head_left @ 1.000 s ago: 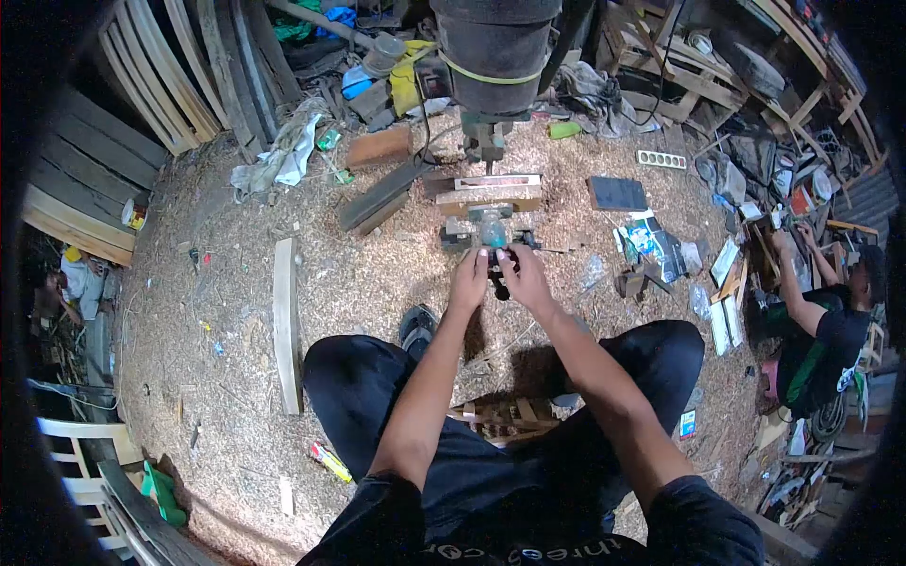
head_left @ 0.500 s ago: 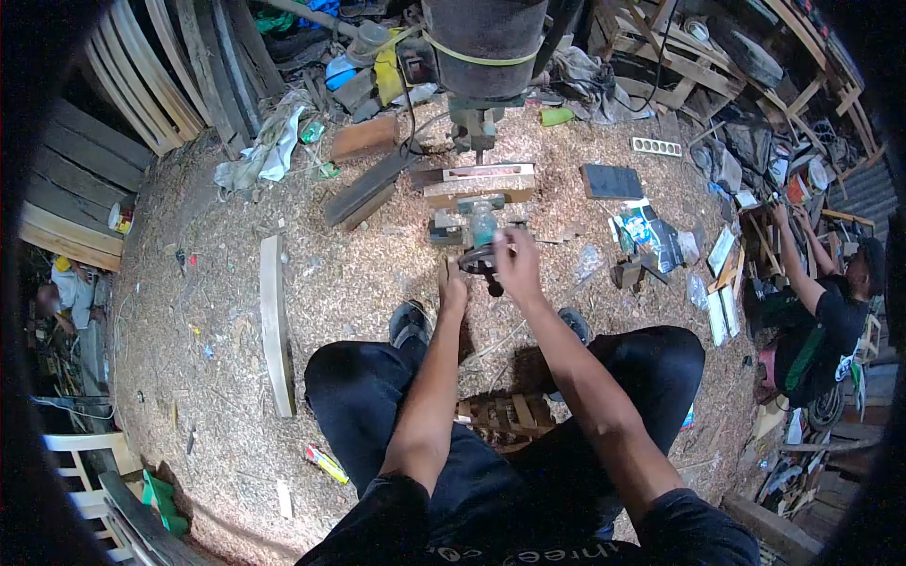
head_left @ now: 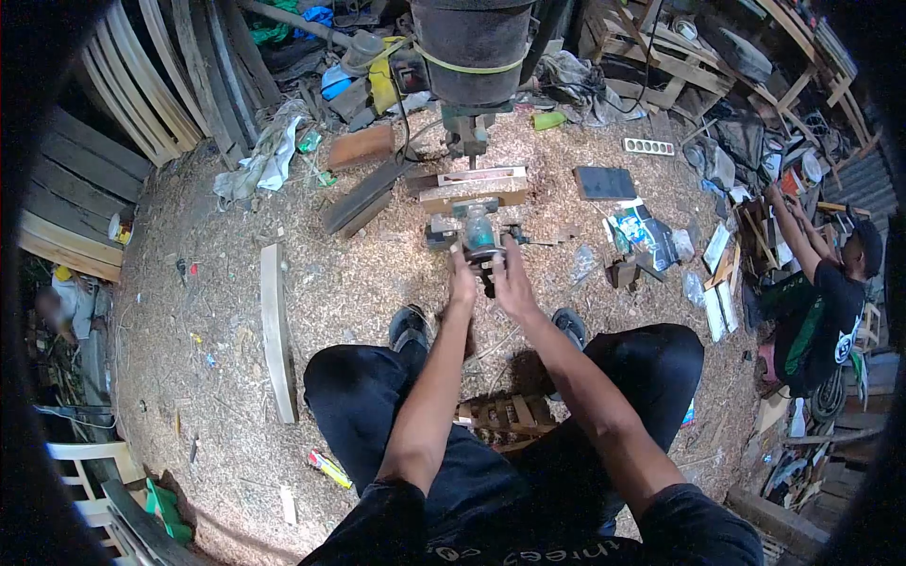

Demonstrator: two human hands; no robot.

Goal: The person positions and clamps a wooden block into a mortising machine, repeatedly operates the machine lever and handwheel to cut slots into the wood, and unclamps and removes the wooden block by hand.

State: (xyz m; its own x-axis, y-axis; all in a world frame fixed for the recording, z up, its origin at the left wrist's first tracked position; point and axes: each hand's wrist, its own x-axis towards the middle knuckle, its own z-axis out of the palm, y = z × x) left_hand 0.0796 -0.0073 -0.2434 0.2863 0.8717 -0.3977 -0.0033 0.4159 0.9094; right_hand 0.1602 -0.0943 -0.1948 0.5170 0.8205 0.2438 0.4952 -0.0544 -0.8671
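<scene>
A dark handwheel (head_left: 485, 253) sits at the near end of a green-and-grey machine vise (head_left: 478, 226). My left hand (head_left: 461, 279) is closed around the wheel's left side, and my right hand (head_left: 512, 281) grips its right side. Just beyond the vise lies a wooden workpiece (head_left: 474, 199) with a long slot cut in its upper side. The drill bit and chuck (head_left: 465, 141) of a machine hang above that wood, below a large dark cylindrical housing (head_left: 472, 52). Part of the wheel is hidden by my fingers.
Wood chips cover the floor. Dark and reddish wood blocks (head_left: 361, 146) lie left of the machine, a dark board (head_left: 605, 183) and a power strip (head_left: 648, 146) to its right. A long pale plank (head_left: 275, 330) lies at left. Another person (head_left: 826, 292) works at far right.
My right hand has moved down from the wheel's upper right to its right side. My left hand has shifted slightly up and right. The view has tilted slightly.
</scene>
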